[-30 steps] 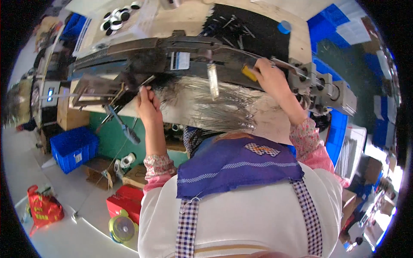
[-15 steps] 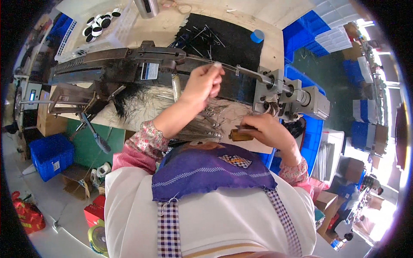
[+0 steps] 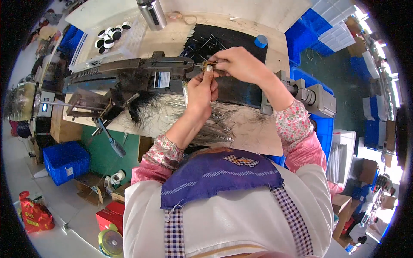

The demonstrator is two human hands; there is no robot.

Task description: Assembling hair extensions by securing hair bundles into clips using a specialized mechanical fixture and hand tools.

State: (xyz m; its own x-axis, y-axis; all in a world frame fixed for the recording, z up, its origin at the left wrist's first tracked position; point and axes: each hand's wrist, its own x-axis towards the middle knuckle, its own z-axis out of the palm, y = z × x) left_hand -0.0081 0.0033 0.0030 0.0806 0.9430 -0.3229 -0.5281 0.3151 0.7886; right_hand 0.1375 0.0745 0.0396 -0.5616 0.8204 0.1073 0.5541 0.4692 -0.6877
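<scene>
Yellow-brown piece [image 3: 205,67]: pinched by the right hand [image 3: 241,64] above the metal fixture [image 3: 172,64]; its shape is mostly hidden.
Left hand [image 3: 201,92]: held beside it, curled; its grip cannot be told.
Table [image 3: 264,135]: pale wood, strewn with strands [image 3: 211,124]; near edge partly covered by a purple apron [image 3: 219,178]; far left corner occupied by a white basket [image 3: 92,61].
Room: grey floor [image 3: 77,219]; right side blurred by glare.

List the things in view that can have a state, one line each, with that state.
Left hand: fingers curled, thumb extended
Right hand: fingers bent, close to left hand, grip unclear
Strands: strewn on bench
Cloth: spread out, metal pieces on top
Basket: open, holding round pieces
Flask: upright
Screen: lit
</scene>
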